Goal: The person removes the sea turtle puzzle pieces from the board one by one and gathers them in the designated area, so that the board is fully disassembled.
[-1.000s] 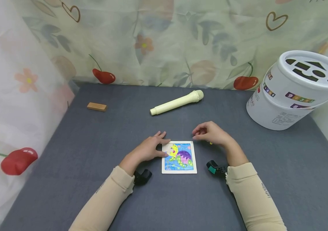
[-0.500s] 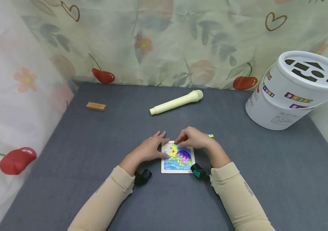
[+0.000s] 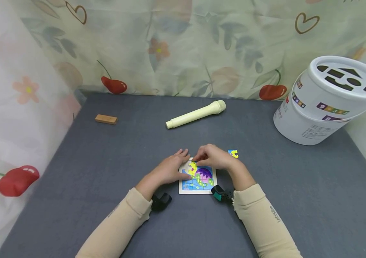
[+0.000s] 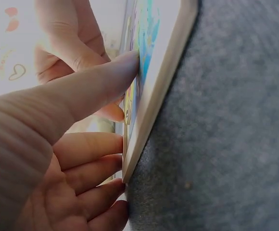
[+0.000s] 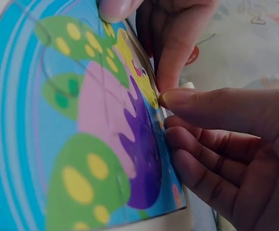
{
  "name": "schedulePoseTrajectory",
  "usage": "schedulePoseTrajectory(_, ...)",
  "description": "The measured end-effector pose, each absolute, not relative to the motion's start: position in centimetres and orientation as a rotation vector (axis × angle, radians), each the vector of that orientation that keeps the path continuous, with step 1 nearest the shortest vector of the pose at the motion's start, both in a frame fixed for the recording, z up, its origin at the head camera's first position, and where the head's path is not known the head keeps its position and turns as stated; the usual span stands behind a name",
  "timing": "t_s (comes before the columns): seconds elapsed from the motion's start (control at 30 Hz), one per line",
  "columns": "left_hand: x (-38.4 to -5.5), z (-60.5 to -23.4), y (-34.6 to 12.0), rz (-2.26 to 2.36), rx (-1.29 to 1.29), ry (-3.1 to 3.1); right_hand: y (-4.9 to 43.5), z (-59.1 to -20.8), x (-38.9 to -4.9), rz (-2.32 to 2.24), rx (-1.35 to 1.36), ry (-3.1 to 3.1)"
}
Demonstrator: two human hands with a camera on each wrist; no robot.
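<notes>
Puzzle board [image 3: 197,177], flat on grey surface [image 3: 105,161], well in front of the cream microphone [image 3: 196,114].

Head view: left hand [image 3: 169,169] at board's left edge, fingers fairly straight, thumb resting on the picture. Right hand [image 3: 213,157] over board's far edge, fingertips bent down onto a piece in the top row; whether it pinches or only presses, cannot tell. Loose piece [image 3: 233,153] just right of the board. Wooden block [image 3: 106,119] far left of it, white bucket [image 3: 328,100] far right.

Left wrist view: thumb [image 4: 106,82] straight, tip pressing the picture face; other fingers loosely curled beside the frame's edge.

Right wrist view: fingertips [image 5: 178,98] touch the pieces near the far edge.

Handling, judged: board thin, stiff, light, likely to slide; steady it by the raised frame. Pieces small, flat; take by edges.
</notes>
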State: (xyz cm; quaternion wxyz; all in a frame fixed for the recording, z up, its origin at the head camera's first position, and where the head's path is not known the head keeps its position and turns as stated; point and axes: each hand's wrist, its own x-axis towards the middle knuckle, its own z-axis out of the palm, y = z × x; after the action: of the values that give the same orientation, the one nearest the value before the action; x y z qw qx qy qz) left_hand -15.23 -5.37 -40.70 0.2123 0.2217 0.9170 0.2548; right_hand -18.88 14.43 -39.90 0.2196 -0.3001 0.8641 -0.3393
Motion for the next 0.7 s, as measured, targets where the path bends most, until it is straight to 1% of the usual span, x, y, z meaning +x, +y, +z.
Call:
schedulePoseTrajectory(0.4,-15.1,-40.6,-5.4,0.725,0.610,2.547,13.2,-40.3,-18.8,-0.965,-0.706,2.475)
schedulePoseTrajectory(0.7,-15.3,-40.6,-5.4,0.717,0.609,2.544,13.3,-40.0,-18.8,-0.965,-0.625,2.466)
